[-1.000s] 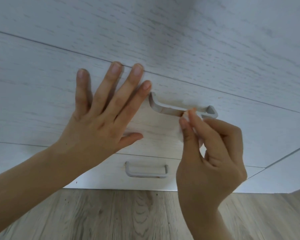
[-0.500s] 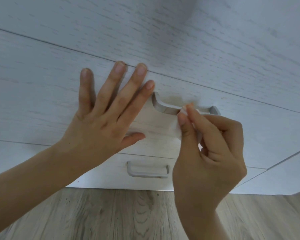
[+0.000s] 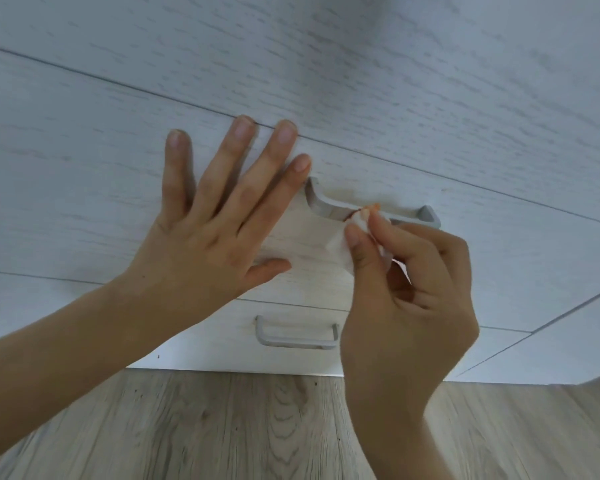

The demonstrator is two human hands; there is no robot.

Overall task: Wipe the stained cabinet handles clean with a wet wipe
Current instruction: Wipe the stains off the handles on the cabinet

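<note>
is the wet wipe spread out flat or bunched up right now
Bunched up. The right hand pinches the wet wipe into a small wad against the upper handle.

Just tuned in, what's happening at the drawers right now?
A person is cleaning drawer handles. The right hand pinches a folded wet wipe against the middle of the upper handle, and the wipe's tip shows a reddish-orange smear. The left hand lies flat, fingers spread, on the drawer front beside that handle. The lower handle is untouched at this moment.
</note>
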